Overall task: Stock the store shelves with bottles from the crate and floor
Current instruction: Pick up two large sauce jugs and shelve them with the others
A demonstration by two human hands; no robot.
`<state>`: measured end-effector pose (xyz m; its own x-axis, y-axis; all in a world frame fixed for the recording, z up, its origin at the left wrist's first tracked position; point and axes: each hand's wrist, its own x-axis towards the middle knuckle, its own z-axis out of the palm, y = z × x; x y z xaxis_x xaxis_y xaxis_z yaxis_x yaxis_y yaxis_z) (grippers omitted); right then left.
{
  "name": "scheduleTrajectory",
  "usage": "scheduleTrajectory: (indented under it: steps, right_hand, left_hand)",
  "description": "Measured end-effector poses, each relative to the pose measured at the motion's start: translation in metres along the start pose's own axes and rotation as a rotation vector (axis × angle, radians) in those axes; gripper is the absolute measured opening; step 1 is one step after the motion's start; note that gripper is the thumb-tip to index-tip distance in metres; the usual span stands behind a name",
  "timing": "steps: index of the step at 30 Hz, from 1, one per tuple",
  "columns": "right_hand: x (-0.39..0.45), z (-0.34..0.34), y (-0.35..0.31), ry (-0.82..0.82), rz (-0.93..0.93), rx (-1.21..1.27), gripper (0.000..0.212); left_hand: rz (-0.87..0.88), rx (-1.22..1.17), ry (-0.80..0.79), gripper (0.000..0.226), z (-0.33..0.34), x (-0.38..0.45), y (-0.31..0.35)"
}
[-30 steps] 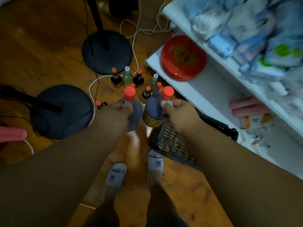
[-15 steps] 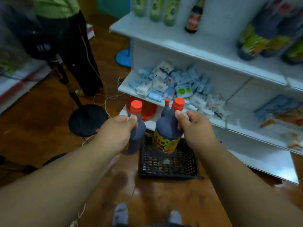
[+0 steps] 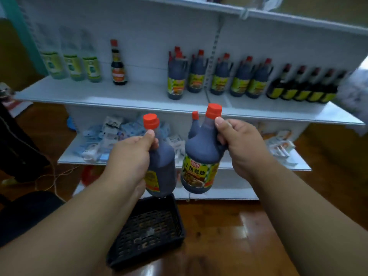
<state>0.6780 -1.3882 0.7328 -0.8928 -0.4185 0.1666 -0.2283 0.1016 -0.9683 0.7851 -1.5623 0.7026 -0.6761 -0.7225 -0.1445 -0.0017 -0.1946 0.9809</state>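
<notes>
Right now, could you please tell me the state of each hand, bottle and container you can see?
Left hand: grips a dark bottle by its neck.
Left bottle: capped, upright, held in the air.
Right hand: grips two dark bottles by their necks.
Right front bottle: capped, slightly tilted, held in the air.
Bottle behind it: capped, mostly hidden.
Black crate: on the floor, no bottles visible inside.
Shelf bottles: upright, capped.

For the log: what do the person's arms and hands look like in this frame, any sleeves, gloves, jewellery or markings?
Both forearms are bare to the bottom edge of the head view; no sleeve shows. The left hand and right hand wear no gloves, and no ring, watch or wristband is visible. The nails that show are short and unpainted. No tattoos or markings can be made out, though the picture is slightly blurred.
</notes>
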Motion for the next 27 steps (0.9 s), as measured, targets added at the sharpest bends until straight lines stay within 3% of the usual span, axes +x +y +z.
scheduleTrajectory:
  steps: [6, 14, 22, 27]
  right_hand:
    - [0.027, -0.098, 0.012, 0.123, 0.032, 0.008, 0.041]
    - [0.094, -0.158, 0.038, 0.192, 0.033, -0.049, 0.04]
    - [0.177, -0.213, 0.055, 0.211, 0.076, 0.048, 0.043]
    - [0.245, -0.249, 0.076, 0.13, 0.043, 0.091, 0.045]
  left_hand:
    - [-0.065, -0.022, -0.076, 0.033, 0.11, -0.003, 0.009]
    - [-0.129, -0.009, -0.202, 0.027, 0.205, 0.041, 0.009]
    - [-0.174, -0.049, -0.204, 0.009, 0.297, 0.096, 0.035]
    - [-0.146, -0.073, -0.181, 0.011, 0.353, 0.13, 0.035]
